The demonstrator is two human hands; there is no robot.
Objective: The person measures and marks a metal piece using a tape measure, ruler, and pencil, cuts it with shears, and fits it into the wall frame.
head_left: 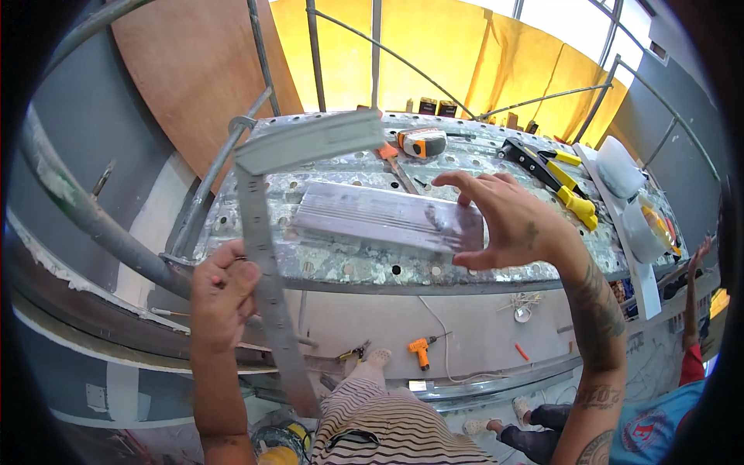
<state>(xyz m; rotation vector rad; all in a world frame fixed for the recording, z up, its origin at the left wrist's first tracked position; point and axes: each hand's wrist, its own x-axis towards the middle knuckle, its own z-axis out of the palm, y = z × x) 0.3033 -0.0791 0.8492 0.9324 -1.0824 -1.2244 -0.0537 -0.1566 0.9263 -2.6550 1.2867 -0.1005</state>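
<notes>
My left hand (pixel 221 291) is closed around the long graduated blade (pixel 267 271) of a metal try square, held up at the platform's left front. The square's thick pale stock (pixel 310 143) crosses the top of the blade. A small reddish tip shows between the same fingers; what it belongs to is unclear. On the platform lies a flat, ribbed silvery metal piece (pixel 364 213). My right hand (pixel 523 221) is over its right end, fingers and thumb spread apart around its two long edges. Whether they touch it, I cannot tell.
The perforated metal platform (pixel 349 267) also carries a tape measure (pixel 422 142), a putty knife (pixel 397 167), a yellow-handled riveter (pixel 554 182) and plastic containers (pixel 620 170). Scaffold tubes (pixel 101 205) stand around. Below are an orange drill (pixel 421 351) and another person (pixel 651 415) at right.
</notes>
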